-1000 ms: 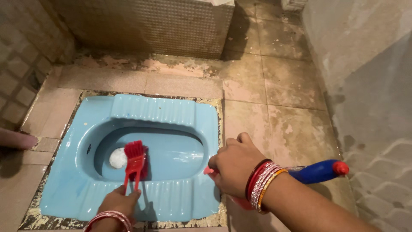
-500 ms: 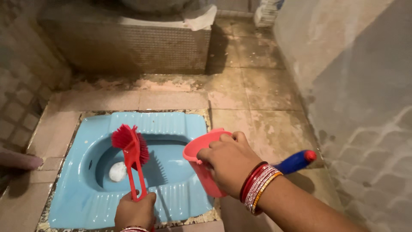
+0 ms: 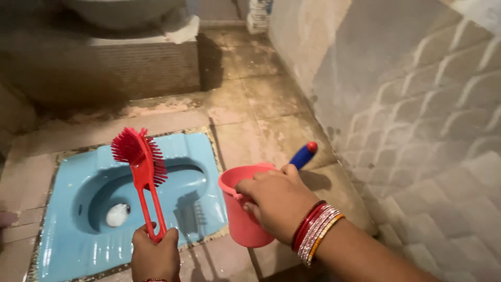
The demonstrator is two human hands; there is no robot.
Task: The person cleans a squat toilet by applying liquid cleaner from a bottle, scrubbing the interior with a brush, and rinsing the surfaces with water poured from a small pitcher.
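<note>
Head view, looking down at a tiled washroom floor (image 3: 250, 120). Compared with 1 second earlier, the red brush (image 3: 140, 162) has left the bowl of the blue squat pan (image 3: 73, 245) and now stands upright above it, bristles uppermost; the red mug (image 3: 241, 214), formerly low behind the right hand, is now raised beside the pan's right edge; the view has swung to the right, so the pan sits further left. The left hand (image 3: 155, 256) is closed in a full grip around the lower end of the brush handle. The right hand (image 3: 276, 201), wrist ringed with bangles (image 3: 317, 230), closes its fingers over the rim of the mug. A blue bottle with a red cap (image 3: 304, 154) lies on the floor just behind the mug, partly hidden by it and by the right hand. A white lump (image 3: 117, 214) rests in the pan's bowl. A patterned wall (image 3: 428, 115) rises at right; a tiled ledge (image 3: 104, 68) stands behind the pan.
</note>
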